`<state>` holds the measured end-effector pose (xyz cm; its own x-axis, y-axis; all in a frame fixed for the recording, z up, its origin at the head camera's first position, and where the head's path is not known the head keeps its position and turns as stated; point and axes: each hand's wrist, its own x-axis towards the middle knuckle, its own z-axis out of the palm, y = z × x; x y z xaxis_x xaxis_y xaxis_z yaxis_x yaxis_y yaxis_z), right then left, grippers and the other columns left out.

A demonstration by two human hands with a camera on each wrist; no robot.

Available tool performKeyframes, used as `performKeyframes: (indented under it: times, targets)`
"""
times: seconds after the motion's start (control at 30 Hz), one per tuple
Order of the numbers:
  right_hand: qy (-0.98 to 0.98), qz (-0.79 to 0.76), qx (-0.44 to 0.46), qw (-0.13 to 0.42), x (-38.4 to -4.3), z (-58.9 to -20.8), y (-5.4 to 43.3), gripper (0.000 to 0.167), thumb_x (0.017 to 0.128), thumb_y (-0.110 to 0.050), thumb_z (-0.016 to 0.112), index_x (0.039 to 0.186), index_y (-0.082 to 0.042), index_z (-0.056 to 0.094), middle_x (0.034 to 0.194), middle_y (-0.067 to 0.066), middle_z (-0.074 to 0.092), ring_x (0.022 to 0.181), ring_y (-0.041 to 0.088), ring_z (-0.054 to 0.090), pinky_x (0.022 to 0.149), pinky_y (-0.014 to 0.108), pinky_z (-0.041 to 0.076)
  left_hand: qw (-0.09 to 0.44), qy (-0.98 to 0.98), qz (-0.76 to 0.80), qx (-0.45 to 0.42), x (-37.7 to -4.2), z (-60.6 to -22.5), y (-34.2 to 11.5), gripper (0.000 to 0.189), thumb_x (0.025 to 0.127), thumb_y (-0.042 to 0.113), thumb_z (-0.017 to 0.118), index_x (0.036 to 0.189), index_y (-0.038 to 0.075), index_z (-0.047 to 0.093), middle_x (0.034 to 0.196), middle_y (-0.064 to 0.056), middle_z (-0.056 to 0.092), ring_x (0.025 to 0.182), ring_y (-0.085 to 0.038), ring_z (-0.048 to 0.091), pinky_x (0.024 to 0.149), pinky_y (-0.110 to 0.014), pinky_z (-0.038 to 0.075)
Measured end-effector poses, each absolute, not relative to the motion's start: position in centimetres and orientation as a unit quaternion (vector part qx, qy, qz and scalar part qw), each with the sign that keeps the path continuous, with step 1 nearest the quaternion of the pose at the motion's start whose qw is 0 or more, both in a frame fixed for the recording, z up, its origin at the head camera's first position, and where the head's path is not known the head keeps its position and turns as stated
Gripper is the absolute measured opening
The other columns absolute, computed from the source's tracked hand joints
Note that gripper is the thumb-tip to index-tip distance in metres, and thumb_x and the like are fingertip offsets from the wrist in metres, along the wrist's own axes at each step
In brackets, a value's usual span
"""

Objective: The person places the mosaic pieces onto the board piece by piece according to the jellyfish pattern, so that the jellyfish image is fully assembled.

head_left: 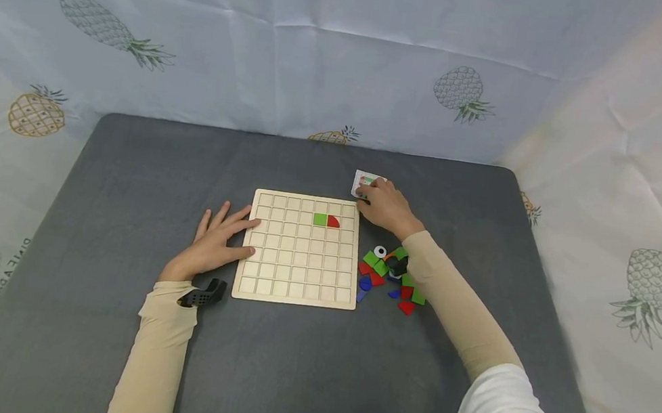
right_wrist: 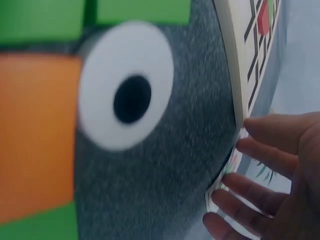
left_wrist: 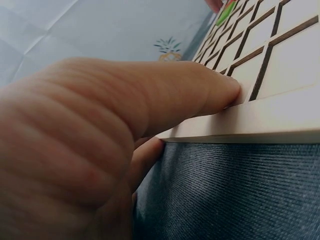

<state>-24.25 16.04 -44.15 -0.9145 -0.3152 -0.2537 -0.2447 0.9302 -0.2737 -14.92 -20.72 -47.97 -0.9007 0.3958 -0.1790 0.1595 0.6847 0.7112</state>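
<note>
A wooden grid board (head_left: 294,300) lies on the dark table. In its upper right part, a green square piece (head_left: 320,219) sits beside a red quarter-round piece (head_left: 333,222). My left hand (head_left: 213,244) spreads its fingers at the board's left edge, and its thumb (left_wrist: 220,92) presses on the rim. Beyond the board's top right corner is a small printed card (head_left: 361,177), partly covered by my right hand (head_left: 388,207). That hand's fingers (right_wrist: 252,190) rest on the card, slightly bent, while its thumb is right at the board's corner.
Right of the board is a loose pile of green, red, blue and orange pieces, such as a red piece (head_left: 406,307). A white round piece with a black centre (head_left: 379,251) lies in it, below the right forearm. Pineapple-print cloth (head_left: 347,65) hangs behind the table (head_left: 275,377).
</note>
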Motion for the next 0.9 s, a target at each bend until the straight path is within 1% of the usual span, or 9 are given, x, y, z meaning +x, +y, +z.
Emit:
performKeyframes:
  times: [0.13,0.33,0.5,0.63,0.67,0.73,0.9]
  targets:
    - [0.967,-0.124,-0.154,0.161,-24.3,-44.1,16.5,0.041,0.106,-0.028,0.051,0.145,-0.015,0.057,0.141,0.017,0.051,0.125,0.034,0.047,0.099,0.053,0.046,0.162,0.904,0.365,0.155,-14.9,-48.1,-20.8,0.067,0.095,0.028,0.071,0.155,0.014,0.044,0.171,-0.012,0.016,0.159,-0.038,-0.011,0.122,-0.061,-0.019]
    - [0.962,-0.14,-0.161,0.173,-24.5,-44.0,17.1,0.04,0.106,-0.028,0.053,0.144,-0.015,0.058,0.143,0.017,0.049,0.129,0.035,0.045,0.107,0.056,0.042,0.159,0.904,0.367,0.154,-14.9,-48.1,-20.7,0.067,0.094,0.028,0.071,0.154,0.014,0.044,0.171,-0.011,0.017,0.159,-0.038,-0.01,0.123,-0.06,-0.019]
    - [0.959,-0.155,-0.172,0.166,-24.5,-43.6,17.6,0.041,0.105,-0.029,0.054,0.143,-0.013,0.058,0.147,0.018,0.047,0.134,0.038,0.042,0.112,0.058,0.037,0.163,0.9,0.374,0.153,-14.7,-48.0,-20.7,0.066,0.095,0.027,0.071,0.154,0.014,0.044,0.171,-0.012,0.017,0.159,-0.038,-0.01,0.122,-0.06,-0.019]
    - [0.954,-0.179,-0.179,0.159,-24.2,-42.4,18.1,0.041,0.104,-0.027,0.055,0.142,-0.01,0.058,0.151,0.02,0.045,0.141,0.04,0.037,0.117,0.061,0.033,0.163,0.901,0.373,0.151,-14.8,-48.0,-20.7,0.067,0.095,0.028,0.071,0.154,0.014,0.044,0.171,-0.012,0.017,0.159,-0.039,-0.01,0.122,-0.061,-0.019]
    - [0.953,-0.186,-0.18,0.159,-24.1,-42.1,18.2,0.041,0.104,-0.026,0.056,0.142,-0.01,0.059,0.151,0.021,0.046,0.141,0.041,0.037,0.117,0.061,0.034,0.163,0.902,0.371,0.151,-14.8,-48.0,-20.7,0.066,0.095,0.028,0.07,0.154,0.014,0.044,0.171,-0.012,0.017,0.159,-0.039,-0.01,0.122,-0.061,-0.019]
    - [0.947,-0.206,-0.185,0.161,-23.8,-41.5,18.6,0.041,0.104,-0.025,0.057,0.141,-0.008,0.059,0.148,0.02,0.049,0.136,0.04,0.041,0.112,0.059,0.039,0.162,0.902,0.37,0.15,-14.8,-48.0,-20.7,0.066,0.095,0.028,0.07,0.154,0.014,0.044,0.171,-0.012,0.017,0.159,-0.039,-0.01,0.122,-0.061,-0.019]
    - [0.934,-0.248,-0.193,0.169,-22.7,-40.5,19.6,0.041,0.103,-0.021,0.06,0.139,-0.003,0.059,0.136,0.019,0.058,0.123,0.037,0.053,0.104,0.054,0.046,0.165,0.901,0.372,0.15,-14.8,-47.9,-20.7,0.067,0.095,0.028,0.07,0.154,0.013,0.044,0.171,-0.012,0.017,0.159,-0.039,-0.011,0.122,-0.061,-0.019]
